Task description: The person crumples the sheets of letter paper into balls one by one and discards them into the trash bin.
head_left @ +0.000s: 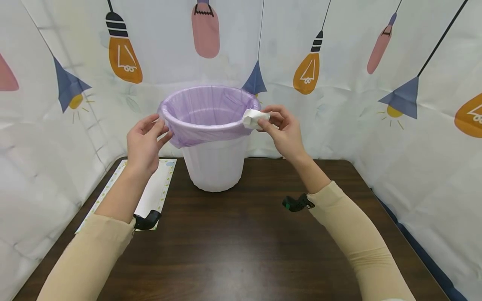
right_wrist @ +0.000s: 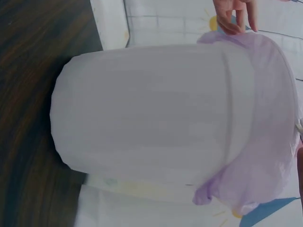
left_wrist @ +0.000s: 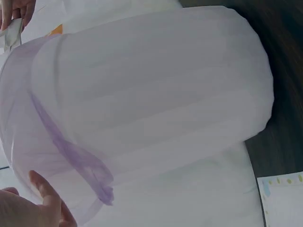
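Note:
A white trash bin (head_left: 214, 167) stands upright near the table's far edge, lined with a purple plastic bag (head_left: 211, 133) folded over its rim. In the head view my right hand (head_left: 284, 131) pinches a crumpled piece of white paper (head_left: 250, 118) between thumb and fingers, at the rim's right side. At the rim's left my left hand (head_left: 144, 142) has its fingers loosely bent beside the bag; whether they touch it is hard to tell. The left wrist view shows this hand (left_wrist: 38, 205) near a gathered purple fold of the bag. The right wrist view shows mostly the bin's side.
On the left of the dark wooden table (head_left: 233, 242) lies a white sheet (head_left: 160, 184) with a patterned border, partly behind my left forearm. A white curtain (head_left: 339, 113) printed with lamps and bulbs hangs around the table's back and sides.

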`<state>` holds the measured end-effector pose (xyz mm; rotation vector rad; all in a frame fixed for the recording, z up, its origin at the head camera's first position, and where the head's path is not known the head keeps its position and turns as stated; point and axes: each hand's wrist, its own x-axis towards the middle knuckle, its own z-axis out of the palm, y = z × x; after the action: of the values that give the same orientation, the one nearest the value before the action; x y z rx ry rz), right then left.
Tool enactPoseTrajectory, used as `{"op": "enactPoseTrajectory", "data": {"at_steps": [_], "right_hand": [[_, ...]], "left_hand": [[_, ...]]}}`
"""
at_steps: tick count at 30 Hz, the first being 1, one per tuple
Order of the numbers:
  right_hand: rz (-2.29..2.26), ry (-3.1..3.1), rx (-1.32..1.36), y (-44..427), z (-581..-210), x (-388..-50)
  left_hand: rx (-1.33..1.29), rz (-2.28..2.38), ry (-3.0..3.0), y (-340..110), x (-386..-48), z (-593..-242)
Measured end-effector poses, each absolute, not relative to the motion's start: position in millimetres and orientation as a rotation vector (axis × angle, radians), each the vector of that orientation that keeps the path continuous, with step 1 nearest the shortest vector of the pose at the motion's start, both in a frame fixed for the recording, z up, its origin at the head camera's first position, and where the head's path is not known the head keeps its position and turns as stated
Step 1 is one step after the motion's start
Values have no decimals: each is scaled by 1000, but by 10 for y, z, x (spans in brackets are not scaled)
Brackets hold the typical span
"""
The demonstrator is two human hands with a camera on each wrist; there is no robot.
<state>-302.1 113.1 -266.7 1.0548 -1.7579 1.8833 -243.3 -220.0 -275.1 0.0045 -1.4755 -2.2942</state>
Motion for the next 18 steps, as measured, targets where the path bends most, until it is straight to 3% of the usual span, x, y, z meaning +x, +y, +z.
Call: {"op": "enactPoseTrajectory", "data": {"at_steps": [18], "right_hand": [[1818, -1839, 1035, 1061, -2289, -3144]], "left_hand": [[31, -2607, -1298, -2225, -2542, -2555]]}}
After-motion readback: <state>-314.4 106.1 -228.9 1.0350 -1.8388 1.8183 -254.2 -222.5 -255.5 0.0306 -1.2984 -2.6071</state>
